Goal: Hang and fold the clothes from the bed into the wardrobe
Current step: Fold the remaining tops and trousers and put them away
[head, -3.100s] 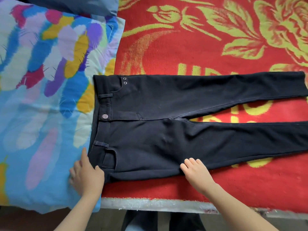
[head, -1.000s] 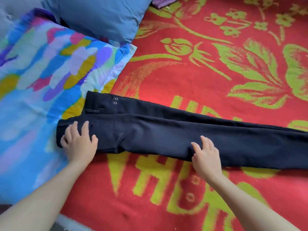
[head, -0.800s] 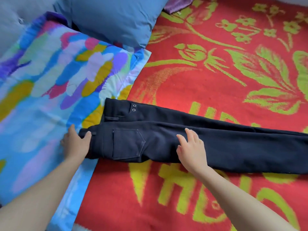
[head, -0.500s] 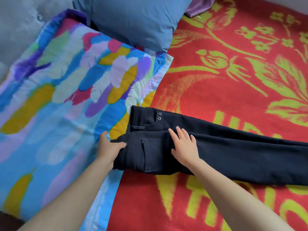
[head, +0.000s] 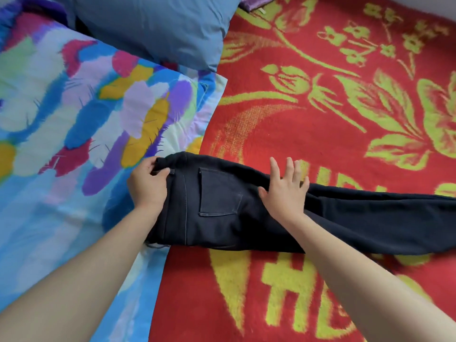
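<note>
A pair of black trousers (head: 217,206) lies folded lengthwise on the bed, one leg on top of the other, with a back pocket facing up. The waistband sits at the left and the legs run off the right edge of view. My left hand (head: 148,185) grips the waistband end, fingers curled over its edge. Just right of the pocket, my right hand (head: 285,193) presses flat on the seat with its fingers spread. No wardrobe is in view.
A red blanket with a yellow-green flower pattern (head: 333,114) covers the bed under the trousers. A pillow with a colourful feather print (head: 74,119) lies at the left, a blue pillow (head: 160,25) behind it. A bit of purple cloth (head: 254,2) shows at the top.
The trousers went from spread flat to folded leg over leg. My left hand has closed on the waistband end. My right hand slid along the top layer and now lies right of the pocket.
</note>
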### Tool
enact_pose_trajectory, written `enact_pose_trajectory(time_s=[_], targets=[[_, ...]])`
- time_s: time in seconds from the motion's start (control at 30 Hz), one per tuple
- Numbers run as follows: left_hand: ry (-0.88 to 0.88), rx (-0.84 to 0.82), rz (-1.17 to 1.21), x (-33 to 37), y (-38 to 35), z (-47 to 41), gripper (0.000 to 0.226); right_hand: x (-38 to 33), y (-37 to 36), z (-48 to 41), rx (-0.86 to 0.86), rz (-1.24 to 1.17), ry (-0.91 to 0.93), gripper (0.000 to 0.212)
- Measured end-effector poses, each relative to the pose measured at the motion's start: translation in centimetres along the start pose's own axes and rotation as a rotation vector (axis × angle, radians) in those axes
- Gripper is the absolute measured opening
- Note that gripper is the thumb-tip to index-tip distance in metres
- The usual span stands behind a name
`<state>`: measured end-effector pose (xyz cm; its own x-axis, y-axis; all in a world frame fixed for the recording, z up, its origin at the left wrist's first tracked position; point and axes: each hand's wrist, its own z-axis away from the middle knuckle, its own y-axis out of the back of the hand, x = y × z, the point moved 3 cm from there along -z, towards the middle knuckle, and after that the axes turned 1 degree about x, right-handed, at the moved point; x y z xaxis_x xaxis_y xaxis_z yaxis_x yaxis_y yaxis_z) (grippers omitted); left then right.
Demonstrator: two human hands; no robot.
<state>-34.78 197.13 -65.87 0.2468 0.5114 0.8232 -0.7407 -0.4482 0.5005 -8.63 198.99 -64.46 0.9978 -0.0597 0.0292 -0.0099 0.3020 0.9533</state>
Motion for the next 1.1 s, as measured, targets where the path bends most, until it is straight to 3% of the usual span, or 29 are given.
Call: enact_pose_trajectory(time_s=[0.1, 0.17, 0.2, 0.27, 0.33, 0.43, 0.53, 0.63, 0.77, 0.9, 1.03, 1.1], targets=[[0.002, 0.060, -0.061, -0.7, -0.8, -0.9, 0.024, 0.9, -2.5, 2.0, 0.096, 0.012, 0.105, 0.064], [-0.021, 0.070, -0.108, -1.0, -1.0, -1.0, 0.024, 2.4, -4.3, 3.4, -0.013, 0.003, 0.114, 0.059], [-0.035, 0.072, -0.147, -1.0, -1.1, -0.9, 0.026, 3.1, -4.9, 4.0, -0.091, -0.016, 0.106, 0.065], [-0.101, 0.076, -0.313, -0.4, -1.9, 0.1, 0.042, 4.5, -5.6, 4.9, -0.219, -0.022, 0.110, 0.099], [-0.269, 0.075, -0.532, 0.8, -3.2, 2.3, 0.058, 5.7, -6.0, 5.5, -0.310, -0.095, 0.167, 0.109], [-0.566, -0.078, -0.722, 2.1, -6.6, 6.6, 0.066, 8.0, -4.9, 5.0, -0.094, -0.281, 0.137, 0.076], [-0.670, -0.374, -0.986, 2.5, -9.9, 11.0, 0.067, 13.3, -3.6, 3.7, 0.055, -0.238, -0.042, 0.045], [-0.678, -0.609, -1.125, 1.8, -12.6, 14.0, 0.064, 18.9, -2.8, 2.5, -0.033, -0.153, -0.196, 0.049], [-0.603, -0.763, -1.177, 0.4, -14.8, 16.7, 0.061, 23.5, -3.3, 0.5, -0.184, -0.161, -0.128, 0.057], [-0.504, -0.755, -1.299, -0.6, -15.2, 16.7, 0.058, 25.7, -4.6, -1.5, -0.211, -0.143, -0.043, 0.051], [-0.402, -0.659, -1.280, -0.5, -15.6, 17.4, 0.060, 27.1, -4.1, -2.7, 0.048, -0.175, -0.090, 0.026], [-0.488, -0.546, -1.233, 0.6, -16.6, 18.2, 0.060, 27.7, -3.4, -4.0, 0.094, -0.286, -0.101, 0.027]])
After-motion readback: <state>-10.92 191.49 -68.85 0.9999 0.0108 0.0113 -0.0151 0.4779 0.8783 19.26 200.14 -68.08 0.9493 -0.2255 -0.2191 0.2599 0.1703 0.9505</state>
